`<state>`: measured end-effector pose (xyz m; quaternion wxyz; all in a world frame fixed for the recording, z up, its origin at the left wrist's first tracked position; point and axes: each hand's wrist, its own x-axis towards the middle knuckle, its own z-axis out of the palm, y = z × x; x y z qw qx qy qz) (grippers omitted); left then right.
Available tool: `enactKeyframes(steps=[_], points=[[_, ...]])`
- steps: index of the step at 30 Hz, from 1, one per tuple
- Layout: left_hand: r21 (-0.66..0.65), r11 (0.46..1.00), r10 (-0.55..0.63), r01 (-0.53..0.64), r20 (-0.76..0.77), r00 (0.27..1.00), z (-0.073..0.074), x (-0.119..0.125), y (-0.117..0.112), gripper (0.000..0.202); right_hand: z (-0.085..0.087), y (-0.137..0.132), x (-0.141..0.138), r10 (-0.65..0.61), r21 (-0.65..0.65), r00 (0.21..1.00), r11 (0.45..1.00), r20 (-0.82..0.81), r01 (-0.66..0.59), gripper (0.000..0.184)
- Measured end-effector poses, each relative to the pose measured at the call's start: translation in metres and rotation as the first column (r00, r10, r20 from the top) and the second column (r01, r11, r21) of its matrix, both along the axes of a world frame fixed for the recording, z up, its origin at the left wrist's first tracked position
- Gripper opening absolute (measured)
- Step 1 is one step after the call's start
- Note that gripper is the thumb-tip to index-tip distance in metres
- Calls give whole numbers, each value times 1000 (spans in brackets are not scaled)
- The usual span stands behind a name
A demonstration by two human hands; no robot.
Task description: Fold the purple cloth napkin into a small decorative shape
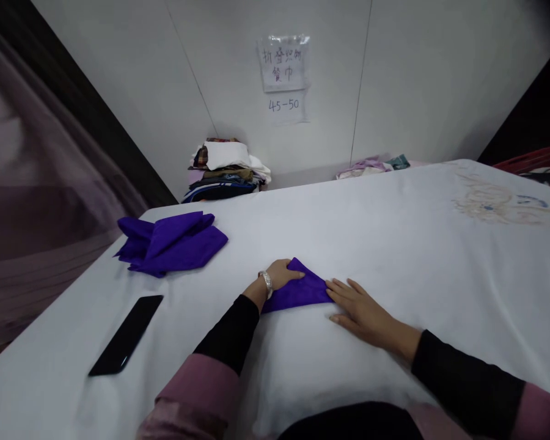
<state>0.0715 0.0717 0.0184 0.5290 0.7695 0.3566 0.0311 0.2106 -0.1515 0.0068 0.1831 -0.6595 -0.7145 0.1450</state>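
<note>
A small purple cloth napkin (302, 288), folded into a triangle, lies on the white-covered table (394, 244) in front of me. My left hand (282, 275) rests on its left corner with fingers curled over the fabric; a watch is on that wrist. My right hand (355, 305) lies flat, fingers stretched out, touching the napkin's right edge. A pile of folded purple napkins (172, 244) sits at the far left of the table.
A black phone (127, 335) lies near the left edge. Stacked mixed fabrics (227, 171) and more cloth (371, 166) sit beyond the table's far side against a white wall with a paper sign (284, 70). A red item (538, 162) shows far right.
</note>
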Motion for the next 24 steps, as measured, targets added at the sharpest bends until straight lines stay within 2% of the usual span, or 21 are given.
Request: enactKeyframes(steps=[4, 7, 10, 12, 15, 19, 22, 24], points=[[-46, 996, 77, -75, 53, 996, -3, -12, -8, 23, 1, 9, 10, 8, 12, 993, 1000, -116, -7, 47], [-68, 989, 137, -131, 87, 987, -3, -20, -15, 26, 1, 13, 15, -50, 49, 962, 997, -267, 66, 44], [-113, 982, 166, -152, 127, 978, -1, -26, -21, 31, 1, 15, 19, -152, -1, 852, 984, -501, 176, 43], [-145, 978, 175, -153, 152, 973, 1, -28, -25, 33, 1, 15, 20, -207, -61, 774, 975, -598, 214, 44], [-173, 973, 180, -150, 179, 967, 6, -30, -29, 36, 2, 19, 21, -229, -106, 740, 972, -632, 210, 50], [-186, 977, 145, -105, 216, 966, 13, -32, -32, 36, 8, 32, 21, -178, -147, 765, 983, -619, 110, 65], [-191, 979, 121, -74, 247, 962, 16, -35, -33, 33, 14, 45, 20, -168, -170, 797, 982, -580, 83, 75], [-202, 977, 126, -73, 266, 956, 18, -37, -32, 31, 17, 52, 18, -165, -204, 771, 978, -615, 47, 78]])
